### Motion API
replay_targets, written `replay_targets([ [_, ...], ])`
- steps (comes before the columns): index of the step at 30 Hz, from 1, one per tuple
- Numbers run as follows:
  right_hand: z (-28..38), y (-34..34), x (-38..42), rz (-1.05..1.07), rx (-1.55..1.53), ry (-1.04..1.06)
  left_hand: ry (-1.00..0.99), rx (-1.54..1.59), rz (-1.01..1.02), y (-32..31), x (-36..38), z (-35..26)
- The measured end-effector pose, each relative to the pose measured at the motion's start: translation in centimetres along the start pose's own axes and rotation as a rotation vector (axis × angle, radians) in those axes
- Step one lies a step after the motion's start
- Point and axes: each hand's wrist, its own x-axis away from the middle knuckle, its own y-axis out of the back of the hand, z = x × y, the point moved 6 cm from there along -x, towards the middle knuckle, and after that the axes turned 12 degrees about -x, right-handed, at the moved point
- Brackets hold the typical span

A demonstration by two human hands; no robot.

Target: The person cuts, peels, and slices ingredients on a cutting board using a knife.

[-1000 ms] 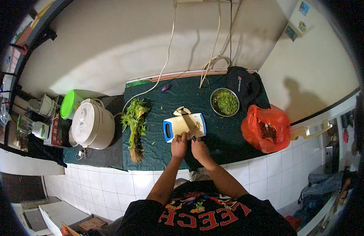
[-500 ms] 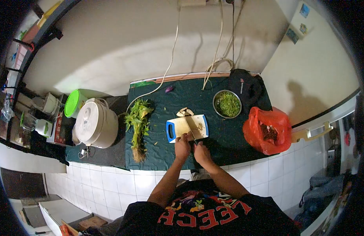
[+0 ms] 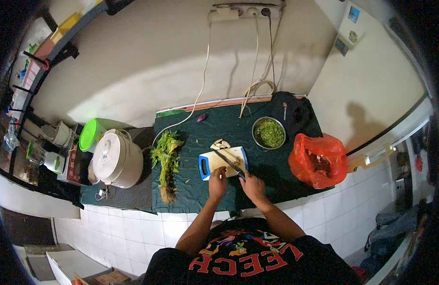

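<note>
A kitchen knife (image 3: 231,161) is in my right hand (image 3: 253,186), its blade slanting up and left over a cutting board (image 3: 213,163) with blue ends. My left hand (image 3: 217,184) is at the near edge of the board, left of the knife handle, fingers bent together; whatever they may hold is too small to make out. Small chopped bits (image 3: 237,162) lie on the board's right part. Just beyond its far edge sit several pale cut pieces with dark skin (image 3: 220,144).
Leafy greens with roots (image 3: 168,164) lie left, near a white rice cooker (image 3: 117,158). A metal bowl of chopped greens (image 3: 269,133) stands back right, a red plastic bag (image 3: 295,161) to the right. A small purple vegetable (image 3: 202,117) lies at the back, near hanging cables (image 3: 248,95).
The knife has swung from near the board's middle to a lower, more leftward slant. My right hand has shifted right, away from my left hand. The camera view has tilted slightly.
</note>
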Motion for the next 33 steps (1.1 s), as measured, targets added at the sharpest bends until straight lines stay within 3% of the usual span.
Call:
replay_targets([
  [1,0.2,0.7,0.3,-0.021,0.063,0.060,-0.137,-0.181,0.008,0.5,0.0,-1.6],
  [2,0.4,1.3,0.6,-0.041,0.126,0.120,-0.140,-0.179,0.006,0.9,0.0,-2.3],
  [4,0.3,2.1,0.7,-0.054,0.165,0.127,-0.587,-0.642,0.074,-0.4,0.8,-5.2],
  [11,-1.4,4.6,2.4,-0.121,0.264,0.215,-0.683,-0.843,0.071,-2.3,-2.2,-4.3],
  [18,-3.4,7.5,6.1,-0.216,0.321,0.259,-0.682,-0.836,0.048,-4.6,-5.7,-0.6],
  [21,-4.1,8.3,7.1,-0.161,0.294,0.160,-0.677,-0.817,0.040,-5.2,-6.3,0.0],
  [23,-4.1,9.3,7.7,-0.151,0.200,0.036,-0.513,-0.710,0.074,-4.6,-6.6,0.6],
  [26,-6.3,8.0,8.1,0.007,0.068,-0.114,-0.439,-0.646,-0.047,-3.6,-6.1,0.5],
  [29,-6.3,6.5,7.9,-0.043,-0.142,-0.061,-0.413,-0.533,-0.222,-2.5,-4.6,0.1],
  [31,-6.3,5.1,7.2,-0.091,-0.176,-0.051,-0.163,-0.211,-0.284,-1.3,-3.6,1.3],
  [32,-6.2,4.6,7.0,-0.138,-0.209,-0.045,-0.096,-0.096,-0.416,-0.5,-2.6,1.5],
  [33,-5.3,4.5,7.0,-0.135,-0.212,-0.042,-0.094,-0.101,-0.418,0.1,-2.2,1.7],
])
